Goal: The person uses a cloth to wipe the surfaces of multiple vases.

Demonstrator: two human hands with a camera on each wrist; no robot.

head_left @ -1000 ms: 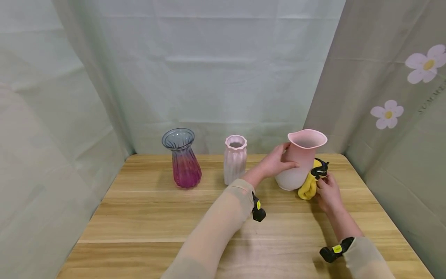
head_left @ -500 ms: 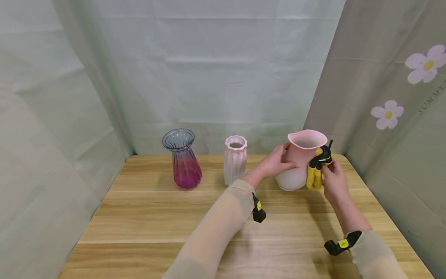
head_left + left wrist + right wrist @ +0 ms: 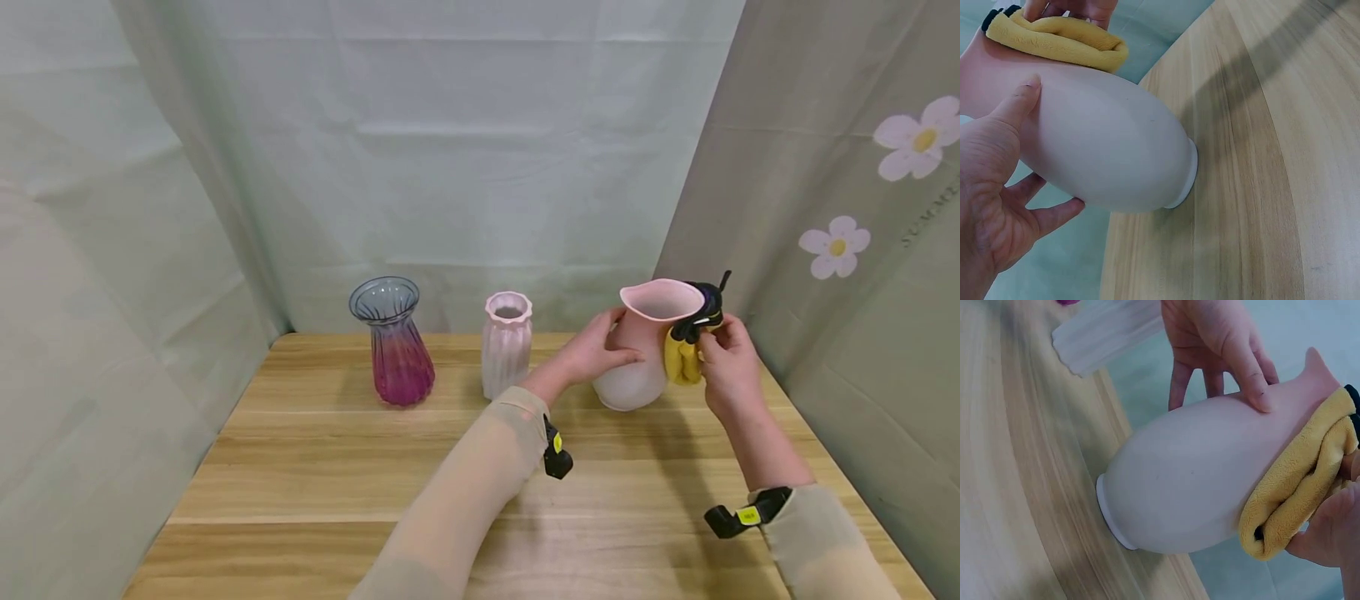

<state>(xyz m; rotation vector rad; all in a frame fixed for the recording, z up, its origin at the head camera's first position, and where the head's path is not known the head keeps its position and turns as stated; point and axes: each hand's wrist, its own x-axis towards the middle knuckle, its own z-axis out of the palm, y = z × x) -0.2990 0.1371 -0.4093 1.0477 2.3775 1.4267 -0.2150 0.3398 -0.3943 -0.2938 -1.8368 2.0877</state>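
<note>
A pink-to-white vase with a wavy flared mouth stands upright near the table's back right. My left hand grips its neck from the left, thumb across the front; in the left wrist view the fingers reach around the far side of the vase. On the opposite side, my right hand holds a folded yellow cleaning cloth with black edging against the vase, just under the rim. The right wrist view shows the fold of the cloth lying along the neck, with part of the right hand out of frame.
A ribbed white vase stands left of the held one. Farther left is a glass vase, blue-grey above and magenta below. The wooden table is bounded by hanging fabric at the back and sides.
My right hand has moved the cloth up the vase's right side, from near the base to just below the rim. The left hand and the vase have stayed in place.
</note>
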